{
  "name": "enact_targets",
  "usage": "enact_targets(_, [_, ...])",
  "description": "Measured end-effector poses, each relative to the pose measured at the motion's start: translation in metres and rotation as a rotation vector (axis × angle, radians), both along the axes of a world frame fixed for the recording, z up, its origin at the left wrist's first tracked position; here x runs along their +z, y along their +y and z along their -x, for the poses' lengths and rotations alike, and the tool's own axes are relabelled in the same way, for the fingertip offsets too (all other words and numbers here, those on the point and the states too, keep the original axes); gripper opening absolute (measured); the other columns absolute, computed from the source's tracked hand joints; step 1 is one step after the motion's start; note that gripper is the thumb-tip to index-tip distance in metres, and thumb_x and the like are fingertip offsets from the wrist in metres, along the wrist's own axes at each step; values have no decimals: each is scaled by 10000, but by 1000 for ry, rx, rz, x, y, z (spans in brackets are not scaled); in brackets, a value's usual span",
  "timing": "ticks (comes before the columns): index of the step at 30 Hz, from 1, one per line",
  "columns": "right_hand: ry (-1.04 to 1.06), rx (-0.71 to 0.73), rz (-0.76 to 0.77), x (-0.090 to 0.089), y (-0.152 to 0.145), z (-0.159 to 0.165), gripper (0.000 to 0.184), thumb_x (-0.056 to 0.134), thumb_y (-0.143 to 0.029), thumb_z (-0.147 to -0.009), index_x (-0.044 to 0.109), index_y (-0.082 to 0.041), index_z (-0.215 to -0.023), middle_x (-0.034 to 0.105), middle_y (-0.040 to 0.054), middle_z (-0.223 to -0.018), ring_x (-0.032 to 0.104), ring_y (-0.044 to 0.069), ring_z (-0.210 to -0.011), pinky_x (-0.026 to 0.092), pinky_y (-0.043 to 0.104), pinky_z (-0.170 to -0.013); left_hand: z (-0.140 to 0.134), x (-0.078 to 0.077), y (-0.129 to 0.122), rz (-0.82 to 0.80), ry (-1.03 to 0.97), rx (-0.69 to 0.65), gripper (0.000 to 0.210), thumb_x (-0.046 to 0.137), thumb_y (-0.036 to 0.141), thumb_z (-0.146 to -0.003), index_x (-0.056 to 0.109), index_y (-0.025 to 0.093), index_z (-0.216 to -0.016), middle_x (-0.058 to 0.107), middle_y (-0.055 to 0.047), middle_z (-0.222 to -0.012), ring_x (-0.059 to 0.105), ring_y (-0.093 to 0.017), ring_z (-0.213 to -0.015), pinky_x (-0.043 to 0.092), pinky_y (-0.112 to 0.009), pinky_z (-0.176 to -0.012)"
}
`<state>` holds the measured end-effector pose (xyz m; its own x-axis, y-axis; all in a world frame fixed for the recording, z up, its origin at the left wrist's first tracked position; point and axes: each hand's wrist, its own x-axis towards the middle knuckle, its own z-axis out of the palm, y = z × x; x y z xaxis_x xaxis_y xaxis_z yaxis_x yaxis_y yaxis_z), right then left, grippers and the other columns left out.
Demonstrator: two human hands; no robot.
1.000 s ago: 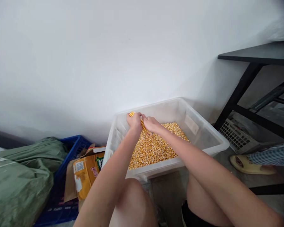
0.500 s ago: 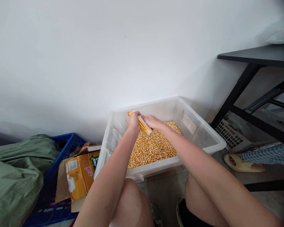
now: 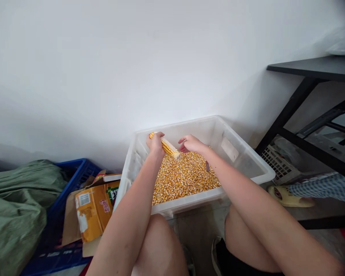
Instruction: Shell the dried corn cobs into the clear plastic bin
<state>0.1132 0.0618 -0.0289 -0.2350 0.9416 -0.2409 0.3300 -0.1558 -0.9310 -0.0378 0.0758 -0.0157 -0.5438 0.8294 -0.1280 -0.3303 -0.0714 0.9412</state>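
Note:
My left hand (image 3: 155, 142) is wrapped round the upper end of a corn cob (image 3: 169, 148), which slants down to the right. Yellow kernels cover its near side, while a pale stripe along its top is bare. To the right of the cob, my right hand (image 3: 192, 144) is apart from it, fingers spread, with nothing visible in them. Below both hands, loose corn kernels (image 3: 186, 174) lie heaped in a translucent plastic bin (image 3: 247, 159). A small dark strip (image 3: 207, 166) rests on the kernels beside my right forearm; its kind is unclear.
A blue crate (image 3: 74, 174) with flattened cardboard (image 3: 93, 211) and a green sack (image 3: 23, 199) stands on the left. At the right are a black-framed table (image 3: 313, 69), a grey basket (image 3: 278, 165) and another person's foot in a yellow slipper (image 3: 290, 197). A white wall (image 3: 161, 69) rises behind the bin.
My right hand has come off the cob and opened, moving slightly right. The left hand and cob have shifted a little left. The dark strip on the kernels now shows.

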Motion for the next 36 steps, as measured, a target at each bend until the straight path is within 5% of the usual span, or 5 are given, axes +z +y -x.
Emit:
enact_targets(3, [50,102,38,9,-11,1,172,474,-199,-902,578,-162,-1035,666,101,-970,653,166,-751,547,299,-669,3,0,0,7,-27,26,323,630,109,-525,433,213,-757,409,63,-600,441,-100,-503,348,-239,-480])
enact_targets(8, [255,438,239,25,-31,10,190,467,-320,-932,541,-189,-1048,640,55,-880,660,163,-666,558,320,-649,7,-1,1,71,-60,69,297,644,130,-529,438,207,-730,384,54,-599,411,-96,-515,331,-239,-470])
enact_targets(21, [50,104,-17,1,-36,44,374,293,-441,-986,528,-167,-1087,613,41,-708,441,88,-408,353,196,-395,5,-4,2,79,-49,174,321,639,119,-522,442,202,-762,436,51,-645,416,-87,-521,344,-243,-477])
enact_targets(28, [117,149,66,15,-35,28,356,366,-434,-973,592,-166,-1031,678,89,-864,608,132,-592,494,224,-496,7,-4,3,60,-48,166,307,632,134,-530,448,201,-766,424,52,-652,420,-92,-537,347,-247,-485])
enact_targets(36, [-97,174,-396,20,-28,7,152,652,-230,-762,731,-140,-856,718,56,-806,633,143,-691,472,218,-602,6,-7,4,22,48,169,310,644,133,-548,438,209,-767,451,59,-651,427,-91,-538,357,-245,-499])
